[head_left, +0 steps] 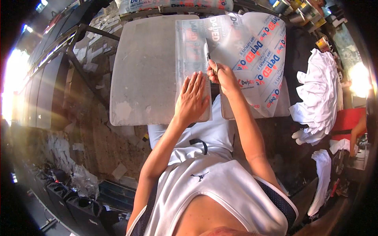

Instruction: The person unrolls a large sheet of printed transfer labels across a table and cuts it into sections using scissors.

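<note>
My left hand (192,96) lies flat, fingers stretched out, on a strip of clear printed plastic film (189,47). Beside it, my right hand (223,77) is closed around scissors (207,51), whose slim blades point away from me along the film. A brownish handle part shows at my fingers. To the right, the film spreads as a wide loose sheet (258,51) with red and blue lettering, its near corner hanging towards the board's front edge. Under the film is a worn grey board (145,70) with a narrow gap near my right hand.
A printed plastic roll (173,5) lies beyond the board. White cloth (317,94) is heaped at the right, near another person's arm (357,131). Thread spools (281,7) stand at the far right. Paper scraps and a metal frame (73,47) are at the left.
</note>
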Demonstrator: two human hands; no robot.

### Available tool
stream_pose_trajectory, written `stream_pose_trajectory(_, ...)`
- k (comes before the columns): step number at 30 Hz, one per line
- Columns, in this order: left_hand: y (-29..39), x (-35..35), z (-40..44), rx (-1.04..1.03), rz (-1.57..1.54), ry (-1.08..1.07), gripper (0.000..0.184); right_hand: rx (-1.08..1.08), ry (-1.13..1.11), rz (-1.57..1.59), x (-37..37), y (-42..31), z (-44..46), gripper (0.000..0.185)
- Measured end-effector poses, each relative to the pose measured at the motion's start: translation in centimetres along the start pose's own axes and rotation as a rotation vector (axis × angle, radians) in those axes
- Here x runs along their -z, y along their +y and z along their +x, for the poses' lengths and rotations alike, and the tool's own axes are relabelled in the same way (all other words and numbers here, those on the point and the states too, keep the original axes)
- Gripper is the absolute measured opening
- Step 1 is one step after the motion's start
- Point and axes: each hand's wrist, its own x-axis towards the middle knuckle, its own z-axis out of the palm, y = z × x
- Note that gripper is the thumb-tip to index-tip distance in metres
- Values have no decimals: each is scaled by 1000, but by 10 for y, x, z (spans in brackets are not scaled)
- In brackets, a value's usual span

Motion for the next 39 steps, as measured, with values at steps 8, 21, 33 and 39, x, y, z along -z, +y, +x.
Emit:
stream_pose_trajectory(8, 0, 0, 0, 1, 2, -2, 73, 6, -16, 16, 2, -3, 12, 37)
stream_pose_trajectory(21, 0, 1, 0, 2, -10, -17, 74, 0, 24, -18, 0, -6, 21, 36)
stream_pose_trajectory(33, 0, 3, 1, 7, -16, -17, 72, 27, 15, -66, 5, -9, 41, 37)
stream_pose_trajectory(39, 0, 4, 2, 5, -16, -24, 73, 7, 15, -58, 2, -17, 42, 36)
